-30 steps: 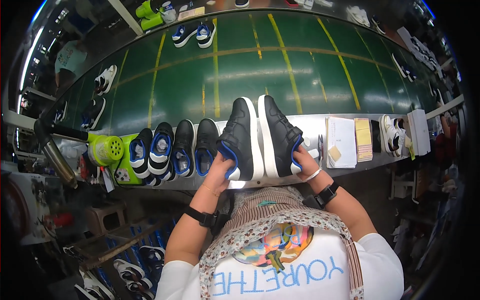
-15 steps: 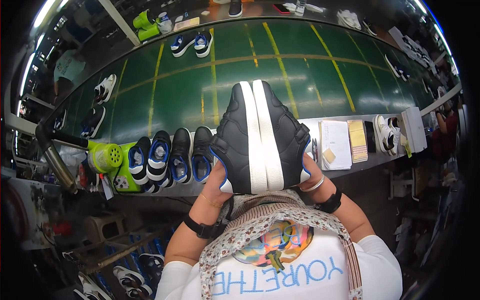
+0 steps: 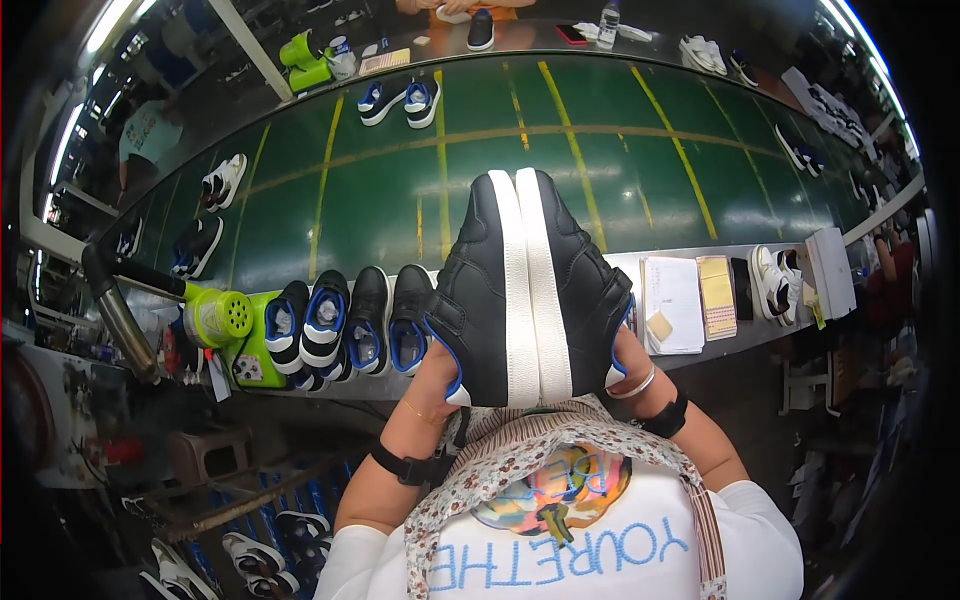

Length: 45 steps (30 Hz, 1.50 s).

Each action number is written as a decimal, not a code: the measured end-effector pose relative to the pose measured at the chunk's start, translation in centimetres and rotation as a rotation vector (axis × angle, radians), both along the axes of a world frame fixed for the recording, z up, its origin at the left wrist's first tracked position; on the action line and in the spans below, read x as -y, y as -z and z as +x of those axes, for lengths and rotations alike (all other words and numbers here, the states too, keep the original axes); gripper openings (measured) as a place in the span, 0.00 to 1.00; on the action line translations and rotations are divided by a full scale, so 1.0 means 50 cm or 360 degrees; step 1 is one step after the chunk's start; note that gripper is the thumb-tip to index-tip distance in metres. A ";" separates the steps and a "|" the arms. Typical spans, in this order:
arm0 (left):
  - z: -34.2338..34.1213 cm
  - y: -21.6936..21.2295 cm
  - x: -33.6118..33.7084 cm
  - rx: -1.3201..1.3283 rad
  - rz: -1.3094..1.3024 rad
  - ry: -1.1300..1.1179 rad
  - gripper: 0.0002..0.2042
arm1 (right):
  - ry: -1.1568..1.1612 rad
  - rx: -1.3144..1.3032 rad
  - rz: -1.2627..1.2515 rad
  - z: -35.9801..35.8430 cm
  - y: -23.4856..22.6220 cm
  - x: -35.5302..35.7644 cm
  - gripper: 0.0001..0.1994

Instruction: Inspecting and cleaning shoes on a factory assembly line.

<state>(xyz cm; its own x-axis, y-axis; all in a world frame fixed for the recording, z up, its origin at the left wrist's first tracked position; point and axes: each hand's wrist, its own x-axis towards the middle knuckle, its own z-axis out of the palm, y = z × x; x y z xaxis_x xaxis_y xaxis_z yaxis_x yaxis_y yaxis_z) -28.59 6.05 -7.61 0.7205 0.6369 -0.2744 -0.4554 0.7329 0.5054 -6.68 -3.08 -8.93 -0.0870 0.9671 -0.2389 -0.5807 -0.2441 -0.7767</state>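
Both forearms rise from the lower edge, elbows bent outward, each with a black strap below the wrist. The left hand grips the heel end of a black sneaker with a white sole and blue lining, the left sneaker; the right hand grips its matching partner, the right sneaker, the same way. The fingers are mostly hidden at the collars, so their exact closure cannot be told.

The pair is held up in front of the striped and floral apron, above the near edge of the grey metal counter. Toes point away from the person, heels toward the apron; the long axes run nearly parallel, tipped on their sides with the white soles facing and meeting along the middle.

Toward the counter's left end stand a lime-green machine with a round perforated head and a row of black shoes with blue lining. Toward its right end lie white papers, a yellow pad and white shoes. Beyond the far edge stretches a green belt with yellow lines, a black-and-blue pair near its far edge. Past that, a person in orange sits partly cut off.
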 end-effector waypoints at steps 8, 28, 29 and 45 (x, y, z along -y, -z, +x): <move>-0.017 0.011 0.002 -0.0221 0.0217 -0.0038 0.30 | 0.0133 -0.0035 0.0022 0.003 0.016 0.012 0.20; -0.026 0.007 -0.001 -0.0241 0.0379 -0.0050 0.33 | 0.0267 -0.0118 0.0171 0.003 -0.002 0.019 0.22; -0.025 0.007 0.000 -0.0213 0.0392 -0.0041 0.33 | 0.0284 -0.0156 0.0199 0.002 0.006 0.018 0.22; 0.023 0.000 -0.013 0.0287 0.0260 0.0087 0.42 | 0.0021 -0.0266 0.0264 -0.022 0.011 -0.016 0.37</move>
<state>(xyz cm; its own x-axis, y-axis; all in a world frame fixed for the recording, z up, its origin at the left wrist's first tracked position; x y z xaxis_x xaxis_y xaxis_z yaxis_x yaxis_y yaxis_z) -27.42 6.71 -7.62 0.7831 0.6210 -0.0351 -0.5107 0.6743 0.5334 -7.79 -2.29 -9.49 -0.0990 0.9933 -0.0601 -0.7069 -0.1127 -0.6983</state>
